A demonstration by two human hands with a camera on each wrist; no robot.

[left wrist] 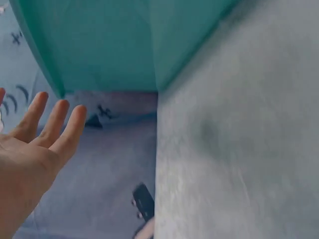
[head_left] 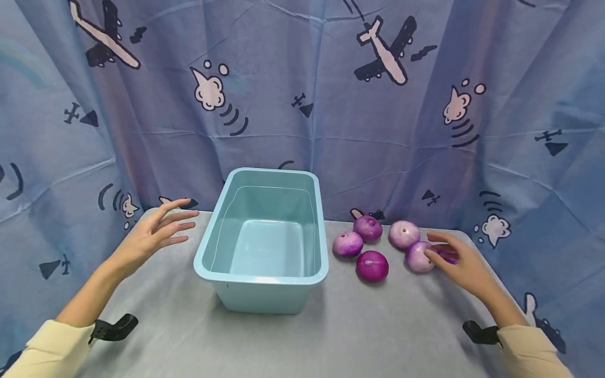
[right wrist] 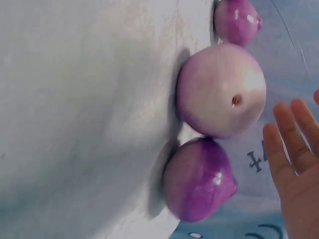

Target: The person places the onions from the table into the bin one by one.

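Note:
Several purple onions lie on the table to the right of a light blue plastic basin [head_left: 267,305]. My right hand [head_left: 465,265] hovers over the rightmost ones, fingers spread and loosely bent. Through its fingers shows part of a purple onion [head_left: 451,257], with a paler onion [head_left: 419,258] just left of it. In the right wrist view, fingertips stay apart from a big pale onion [right wrist: 214,89] and a purple onion [right wrist: 197,181] touching it. My left hand [head_left: 148,236] is raised left of the basin, holding nothing, its fingers extended toward the rim.
A dark magenta onion [head_left: 372,266] and a lighter onion [head_left: 347,244] lie close to the basin's right side. Behind them sit another onion [head_left: 367,229] and a pale one [head_left: 404,234]. A blue curtain [head_left: 302,105] with airplane prints hangs around the grey table [head_left: 378,331].

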